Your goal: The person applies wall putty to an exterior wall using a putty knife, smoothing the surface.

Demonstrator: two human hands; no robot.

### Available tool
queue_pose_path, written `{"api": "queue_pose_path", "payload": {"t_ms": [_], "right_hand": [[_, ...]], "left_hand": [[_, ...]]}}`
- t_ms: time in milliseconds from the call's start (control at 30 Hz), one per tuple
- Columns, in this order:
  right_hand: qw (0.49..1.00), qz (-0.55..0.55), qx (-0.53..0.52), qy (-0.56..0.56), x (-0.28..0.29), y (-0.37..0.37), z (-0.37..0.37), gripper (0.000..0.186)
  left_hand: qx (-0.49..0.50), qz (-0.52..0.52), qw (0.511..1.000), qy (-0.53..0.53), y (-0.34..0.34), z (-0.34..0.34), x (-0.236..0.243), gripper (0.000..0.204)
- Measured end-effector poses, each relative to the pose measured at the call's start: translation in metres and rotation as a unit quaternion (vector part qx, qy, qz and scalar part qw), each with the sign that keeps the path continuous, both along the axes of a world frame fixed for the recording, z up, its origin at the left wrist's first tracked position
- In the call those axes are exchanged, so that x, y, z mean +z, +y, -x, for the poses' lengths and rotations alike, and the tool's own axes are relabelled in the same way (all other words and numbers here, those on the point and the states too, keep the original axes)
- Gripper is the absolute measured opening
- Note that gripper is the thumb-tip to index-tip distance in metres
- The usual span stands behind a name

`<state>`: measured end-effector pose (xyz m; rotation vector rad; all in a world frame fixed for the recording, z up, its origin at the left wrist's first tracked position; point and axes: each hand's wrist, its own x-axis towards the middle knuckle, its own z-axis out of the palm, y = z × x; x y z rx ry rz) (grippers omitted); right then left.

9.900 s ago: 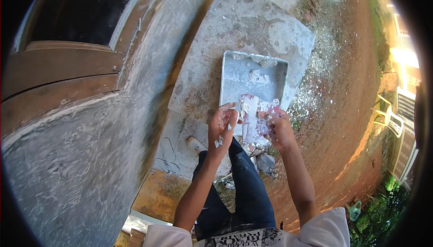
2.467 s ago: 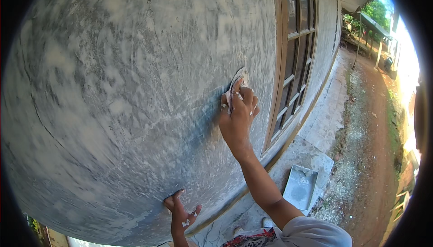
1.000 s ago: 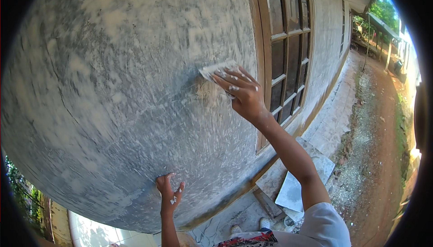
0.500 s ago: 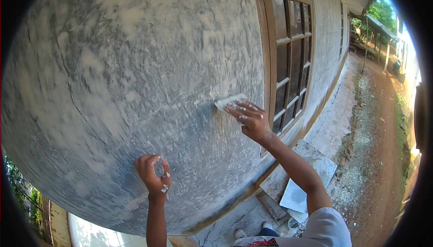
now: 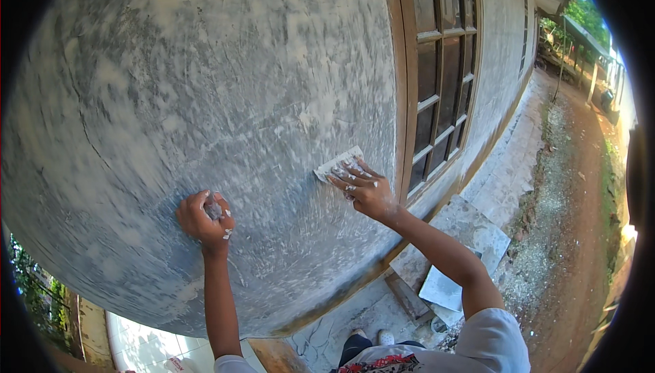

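Two hands up at one wall, and they are well apart, both left of the window! The right hand is the nearer to that window, just beside its frame, and it is clamped on the scraper, one flat pale blade, thumb and fingers gripping it, white flecks all over the knuckles. So there is the scraper: at the right fingertips, on the side away from the window, tilted, its far edge looking to meet the wall, and well apart from the left hand. And the left hand, farther from the window and a little lower, is curled with thumb bent toward fingers, white bits on the thumb and wrist; whether it holds anything, I cannot tell, nor whether it touches the wall. One long thin crack runs down the wall, far left of the window. Below the window, one slab, with one tray on it, partly hidden by the right forearm, and one plank near the tray. Two shoes, lower left of the window; one dirt path, out to its right.
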<state>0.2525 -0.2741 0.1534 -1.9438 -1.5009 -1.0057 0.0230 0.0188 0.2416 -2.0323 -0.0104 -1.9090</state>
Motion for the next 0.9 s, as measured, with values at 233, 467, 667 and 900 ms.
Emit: {"api": "queue_pose_path", "payload": {"t_ms": [233,467,667,900], "right_hand": [[0.971,-0.208,-0.028,-0.113,0.178,0.011,-0.032,0.057],[0.997,-0.049,-0.039,-0.041,0.046,0.017,-0.035,0.066],[0.999,-0.010,-0.040,-0.010,0.037,-0.011,-0.020,0.075],[0.976,-0.161,0.010,-0.144,0.230,0.023,-0.019,0.050]], "left_hand": [[0.052,-0.011,0.999,-0.008,0.003,-0.005,-0.005,0.015],[0.069,-0.012,0.998,-0.007,-0.002,-0.006,-0.005,0.014],[0.101,-0.014,0.995,0.001,-0.004,-0.004,-0.005,0.013],[0.097,-0.028,0.995,-0.019,-0.005,-0.009,-0.004,0.013]]}}
